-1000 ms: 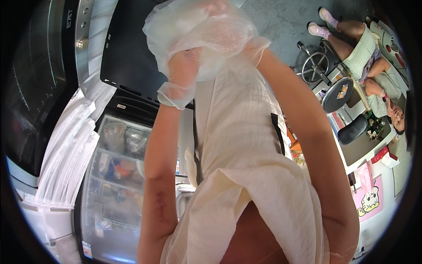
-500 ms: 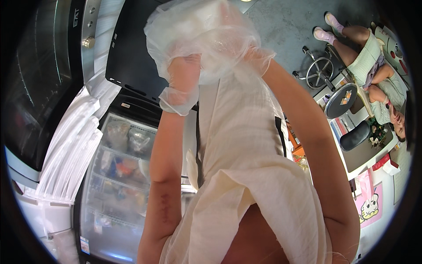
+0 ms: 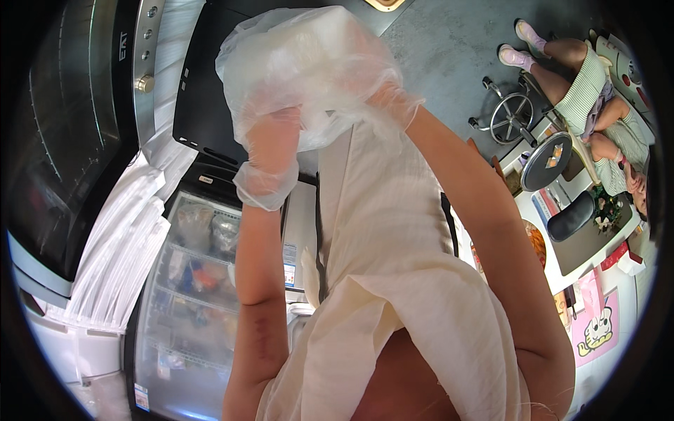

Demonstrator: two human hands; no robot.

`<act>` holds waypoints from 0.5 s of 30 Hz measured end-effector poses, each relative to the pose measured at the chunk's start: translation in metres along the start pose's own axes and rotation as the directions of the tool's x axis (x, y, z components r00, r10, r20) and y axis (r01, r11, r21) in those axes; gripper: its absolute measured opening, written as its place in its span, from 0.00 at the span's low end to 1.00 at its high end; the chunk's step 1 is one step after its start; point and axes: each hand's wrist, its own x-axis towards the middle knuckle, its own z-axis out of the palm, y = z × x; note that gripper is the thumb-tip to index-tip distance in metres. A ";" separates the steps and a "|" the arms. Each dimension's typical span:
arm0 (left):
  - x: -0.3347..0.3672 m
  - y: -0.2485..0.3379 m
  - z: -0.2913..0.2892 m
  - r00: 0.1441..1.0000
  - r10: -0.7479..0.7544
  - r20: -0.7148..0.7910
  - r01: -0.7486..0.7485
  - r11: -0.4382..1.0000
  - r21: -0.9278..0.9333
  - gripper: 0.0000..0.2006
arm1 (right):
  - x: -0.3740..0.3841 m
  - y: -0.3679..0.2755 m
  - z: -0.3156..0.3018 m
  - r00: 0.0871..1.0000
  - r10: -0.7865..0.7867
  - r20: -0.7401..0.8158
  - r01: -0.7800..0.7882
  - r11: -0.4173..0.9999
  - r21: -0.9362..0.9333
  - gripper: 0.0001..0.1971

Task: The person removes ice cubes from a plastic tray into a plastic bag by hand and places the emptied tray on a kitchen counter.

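Note:
Up in front of me is a bulky translucent plastic bag [image 3: 298, 67] with something white and blocky inside that I cannot make out. My left hand [image 3: 272, 144], in a loose clear disposable glove, grips the bag's lower left side. On its right side my right hand [image 3: 393, 104], gloved the same way, holds the bag too. The thin plastic partly covers the fingers of both hands. Below the bag hangs the cream apron [image 3: 386, 203] that I wear.
On the left stand a dark oven [image 3: 77, 133] and a glass-doored display fridge [image 3: 203, 316] with packed shelves. A black panel [image 3: 203, 91] lies behind the bag. To the right are a round stool [image 3: 546, 161], a chair base [image 3: 511, 118] and a seated person [image 3: 597, 98].
Both hands have moved left and slightly toward me together with the bag. The bag's white, blocky contents show more plainly near its top.

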 end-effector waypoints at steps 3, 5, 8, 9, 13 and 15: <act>-0.006 0.060 0.017 0.999 -0.044 0.016 0.035 0.933 0.359 0.09 | -0.003 0.020 0.000 0.998 0.063 -0.027 -0.059 0.986 0.153 0.28; -0.009 0.092 0.030 0.990 0.005 0.142 -0.098 0.745 0.660 0.05 | -0.011 0.042 -0.003 0.987 0.141 -0.077 -0.107 0.934 0.342 0.27; -0.029 0.104 0.056 0.961 0.107 0.254 -0.256 0.684 0.683 0.07 | -0.012 0.021 -0.007 0.993 0.111 -0.043 -0.081 0.894 0.440 0.26; -0.036 0.101 0.060 0.933 0.013 0.359 -0.319 0.489 0.812 0.07 | -0.011 0.011 -0.008 0.997 0.073 -0.012 -0.060 0.891 0.450 0.26; -0.068 0.103 0.096 0.886 0.007 0.463 -0.390 0.551 0.738 0.06 | 0.009 -0.028 -0.005 0.985 -0.091 0.147 0.012 0.884 0.467 0.25; -0.082 0.114 0.100 0.858 -0.078 0.508 -0.437 0.410 0.801 0.07 | 0.023 -0.035 -0.003 0.972 -0.104 0.213 -0.007 0.886 0.464 0.25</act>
